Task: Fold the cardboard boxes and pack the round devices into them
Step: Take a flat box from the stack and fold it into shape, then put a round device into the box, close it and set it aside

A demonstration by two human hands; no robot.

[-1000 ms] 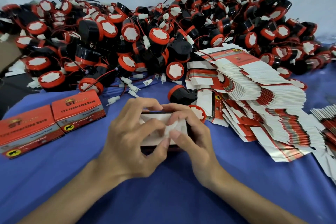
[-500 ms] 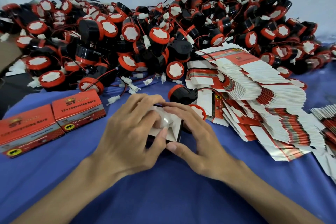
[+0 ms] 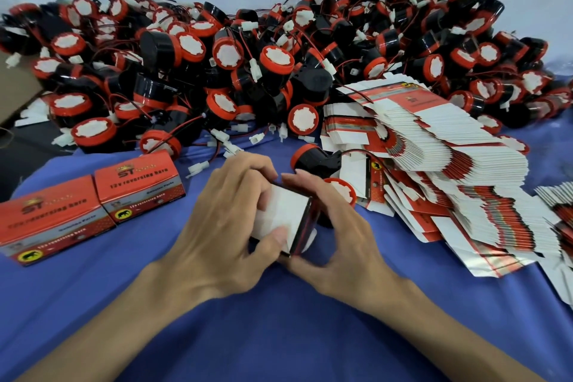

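Down from my head camera, both of my hands meet on one small box [image 3: 283, 214] at the middle of the blue-covered worktop [image 3: 279, 329]. My left hand [image 3: 223, 226] curls round the box's left side, with the thumb pressed on the white flap at its near edge and the fingers hooked over the far edge. My right hand [image 3: 338, 236] grips the right side, where a black and red edge shows, with the fingertips on the far corner and the thumb at the near corner. The box's white end faces up at me, tilted a little.

Just behind my hands lies one black round device [image 3: 313, 160] with a red wire, and beyond it a big heap of round devices [image 3: 248, 65] spreads across the back of the worktop. To the right a fanned stack of flat boxes [image 3: 449, 170] slopes down beside my right hand. To the left two finished boxes [image 3: 139, 186], red and grey, stand side by side, touching.
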